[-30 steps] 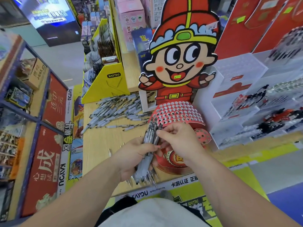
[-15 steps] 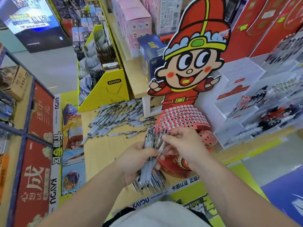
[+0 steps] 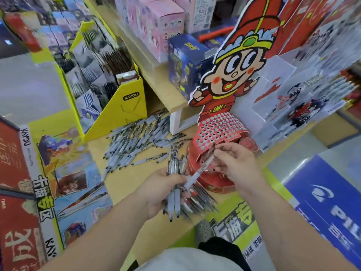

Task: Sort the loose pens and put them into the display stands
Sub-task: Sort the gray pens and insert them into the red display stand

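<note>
My left hand [image 3: 160, 189] grips a bundle of grey pens [image 3: 175, 184], tips pointing down toward me. My right hand [image 3: 237, 165] pinches the top end of a single pen [image 3: 197, 174], which slants down-left toward the bundle. Right behind my hands stands the red display stand [image 3: 218, 130], a perforated top full of small round holes under a cartoon figure cutout [image 3: 240, 61]. A pile of loose pens [image 3: 136, 141] lies spread on the wooden table [image 3: 121, 177] behind my left hand.
A yellow KAYOU card display [image 3: 121, 108] stands at the back left of the pile. A raised wooden shelf [image 3: 166, 90] carries blue and pink boxes. White pen racks [image 3: 304, 98] fill the right side. The table's front edge runs just below my hands.
My right hand has drawn one pen out of the bundle and lifted it to the right, toward the red stand. The camera view has tilted and shifted left.
</note>
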Tool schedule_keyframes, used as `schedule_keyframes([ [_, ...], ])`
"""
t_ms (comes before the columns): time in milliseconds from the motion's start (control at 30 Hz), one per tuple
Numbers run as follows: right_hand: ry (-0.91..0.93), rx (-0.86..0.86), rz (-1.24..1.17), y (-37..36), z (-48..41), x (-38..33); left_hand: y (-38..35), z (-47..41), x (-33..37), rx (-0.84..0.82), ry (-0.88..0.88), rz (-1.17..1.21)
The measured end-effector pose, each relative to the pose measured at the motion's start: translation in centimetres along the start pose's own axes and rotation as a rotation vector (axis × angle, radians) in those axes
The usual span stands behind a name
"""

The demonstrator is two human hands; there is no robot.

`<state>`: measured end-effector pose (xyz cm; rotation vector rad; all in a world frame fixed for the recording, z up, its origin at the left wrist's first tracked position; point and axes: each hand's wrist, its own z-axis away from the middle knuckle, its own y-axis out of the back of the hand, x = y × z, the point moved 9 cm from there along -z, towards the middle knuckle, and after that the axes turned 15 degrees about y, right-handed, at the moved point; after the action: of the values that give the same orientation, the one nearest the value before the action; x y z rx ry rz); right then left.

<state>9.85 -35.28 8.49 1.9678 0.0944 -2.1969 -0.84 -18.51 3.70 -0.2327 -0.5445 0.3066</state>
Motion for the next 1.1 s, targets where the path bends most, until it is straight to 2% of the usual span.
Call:
schedule_keyframes([
  [100,0.015,-0.067,-0.151,-0.3,0.7,-0.6,-0.3,0.3,-0.4,-0.098,-0.003,-0.095],
  [167,-0.024,-0.09,-0.229,-0.7,1.0,-0.7,-0.5,0.4,-0.1,-0.108,-0.02,-0.085],
  [300,-0.121,0.017,-0.275,-0.6,0.6,-0.2,-0.9,0.1,0.7,-0.104,-0.028,-0.026],
  [600,0.076,0.07,0.078,1.9,-2.7,-1.1,1.2,-2.2,1.0,0.046,-0.013,0.105],
  [700,0.166,0.097,0.298,4.0,-4.3,-1.2,2.1,-3.2,0.0,0.098,0.016,0.146],
  [833,0.38,-0.031,0.69,2.9,-4.6,-1.8,2.6,-4.1,-0.8,0.121,0.051,0.194],
  [1000,0.57,-0.126,0.847,0.5,-3.7,-1.9,3.0,-4.4,-0.3,0.103,0.053,0.273],
  [1100,0.602,-0.166,0.867,0.0,-3.9,-1.1,3.0,-4.3,0.2,0.081,0.042,0.311],
])
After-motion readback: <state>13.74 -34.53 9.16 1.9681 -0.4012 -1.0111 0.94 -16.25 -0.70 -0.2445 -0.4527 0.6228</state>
